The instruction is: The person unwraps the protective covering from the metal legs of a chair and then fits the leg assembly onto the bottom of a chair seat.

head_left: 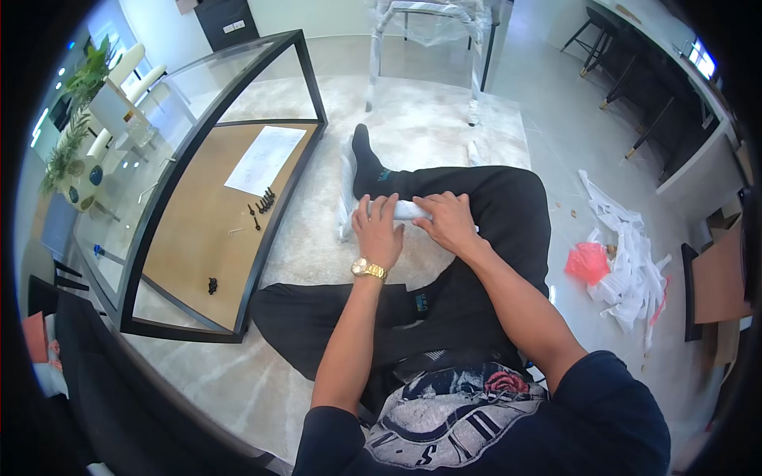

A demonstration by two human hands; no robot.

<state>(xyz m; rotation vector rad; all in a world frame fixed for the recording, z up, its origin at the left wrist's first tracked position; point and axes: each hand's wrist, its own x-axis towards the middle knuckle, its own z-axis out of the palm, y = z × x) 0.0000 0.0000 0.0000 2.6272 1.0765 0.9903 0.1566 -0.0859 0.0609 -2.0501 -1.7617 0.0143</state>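
A white-wrapped bar (409, 210) runs crosswise in front of me, between my bent legs. My left hand (379, 230), with a gold watch on its wrist, has its fingers curled over the bar's left part. On the right part rests my right hand (448, 224), its fingers bent round the bar and its thumb on the near side. A white-wrapped upright piece (347, 186) stands by my foot at the bar's left; whether the two are joined is hidden. My fingers cover both ends of the bar.
A black-framed unit (278, 214) with glass and a brown panel lies at left. On the panel are a paper sheet (266, 159), several black bolts (260, 208) and an Allen key (236, 232). Torn white wrapping (627, 270) lies at right. A plastic-wrapped frame (429, 9) stands ahead.
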